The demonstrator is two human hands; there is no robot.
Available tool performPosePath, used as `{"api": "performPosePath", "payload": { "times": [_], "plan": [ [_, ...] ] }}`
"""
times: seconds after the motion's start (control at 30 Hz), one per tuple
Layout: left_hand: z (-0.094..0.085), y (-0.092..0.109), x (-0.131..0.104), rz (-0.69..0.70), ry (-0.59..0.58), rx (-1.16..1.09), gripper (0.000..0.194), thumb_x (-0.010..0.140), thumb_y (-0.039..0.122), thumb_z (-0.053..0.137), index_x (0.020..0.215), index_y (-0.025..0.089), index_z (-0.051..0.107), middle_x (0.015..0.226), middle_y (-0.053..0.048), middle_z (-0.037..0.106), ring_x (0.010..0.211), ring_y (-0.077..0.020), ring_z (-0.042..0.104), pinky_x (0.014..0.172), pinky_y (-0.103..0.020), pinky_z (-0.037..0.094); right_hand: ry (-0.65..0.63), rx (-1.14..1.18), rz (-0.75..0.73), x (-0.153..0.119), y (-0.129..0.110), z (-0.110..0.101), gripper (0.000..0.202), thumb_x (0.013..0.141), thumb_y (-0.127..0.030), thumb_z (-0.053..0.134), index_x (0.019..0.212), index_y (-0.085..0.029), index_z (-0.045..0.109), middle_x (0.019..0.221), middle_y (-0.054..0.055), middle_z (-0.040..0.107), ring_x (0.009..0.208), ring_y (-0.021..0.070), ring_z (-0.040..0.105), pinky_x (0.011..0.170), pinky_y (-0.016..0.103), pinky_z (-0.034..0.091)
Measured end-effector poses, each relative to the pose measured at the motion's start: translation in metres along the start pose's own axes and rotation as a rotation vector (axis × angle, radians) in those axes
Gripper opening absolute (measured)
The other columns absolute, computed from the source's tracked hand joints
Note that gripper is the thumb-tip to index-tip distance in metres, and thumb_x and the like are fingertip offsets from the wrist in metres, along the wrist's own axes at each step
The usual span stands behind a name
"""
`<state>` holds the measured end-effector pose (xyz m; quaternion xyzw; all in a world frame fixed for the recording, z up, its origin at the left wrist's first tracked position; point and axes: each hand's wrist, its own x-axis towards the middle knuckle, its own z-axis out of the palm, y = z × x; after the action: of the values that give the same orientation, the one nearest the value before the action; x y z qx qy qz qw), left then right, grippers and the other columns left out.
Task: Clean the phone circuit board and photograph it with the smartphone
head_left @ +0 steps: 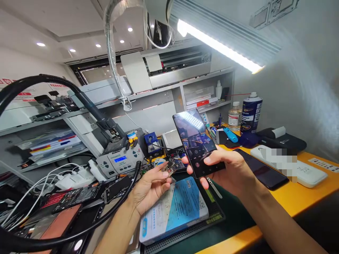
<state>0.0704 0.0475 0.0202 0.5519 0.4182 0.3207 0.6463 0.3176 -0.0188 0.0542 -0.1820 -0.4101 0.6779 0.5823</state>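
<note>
At frame centre a glossy black smartphone (198, 143) is gripped at its lower end by the right hand (225, 169), thumb laid on the lit glass, fingers curled behind; its upper edge is tilted free into open air. Just left, a small bare circuit board (171, 167) is pinched by the left hand (149, 185). Below both lies a flat blue-white box (174, 211) on a ribbed dark mat (212, 218); the yellow surface (296, 197) stays open lower right

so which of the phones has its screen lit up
The phone held up in the right hand: its screen shows a camera view. The other phone, flat on the yellow bench, is dark.
</note>
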Motion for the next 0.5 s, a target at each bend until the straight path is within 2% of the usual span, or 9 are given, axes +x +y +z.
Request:
{"api": "performPosePath", "payload": {
  "times": [0.33,0.5],
  "plan": [
    [0.010,0.004,0.009,0.089,0.012,-0.035,0.038,0.100,0.040,0.070,0.130,0.017,0.065,0.128,-0.010,0.069,0.107,-0.0225,0.071,0.091,-0.044,0.063,-0.040,0.023,0.010,0.002,0.006,0.001,0.032,0.074,-0.013,0.068,0.104,-0.009,0.081,0.100,0.015,0.084,0.079,0.0251,0.080,0.047,0.026,0.063],
    [0.029,0.016,0.009,0.139,-0.005,-0.086,0.033,0.100,0.039,0.070,0.124,0.016,0.066,0.120,-0.008,0.071,0.099,-0.0196,0.071,0.084,-0.039,0.063,-0.100,0.048,0.004,-0.002,0.017,0.009,0.035,0.073,-0.017,0.069,0.105,-0.008,0.079,0.098,0.017,0.083,0.079,0.0276,0.081,0.048,0.028,0.065]
  ]
}}
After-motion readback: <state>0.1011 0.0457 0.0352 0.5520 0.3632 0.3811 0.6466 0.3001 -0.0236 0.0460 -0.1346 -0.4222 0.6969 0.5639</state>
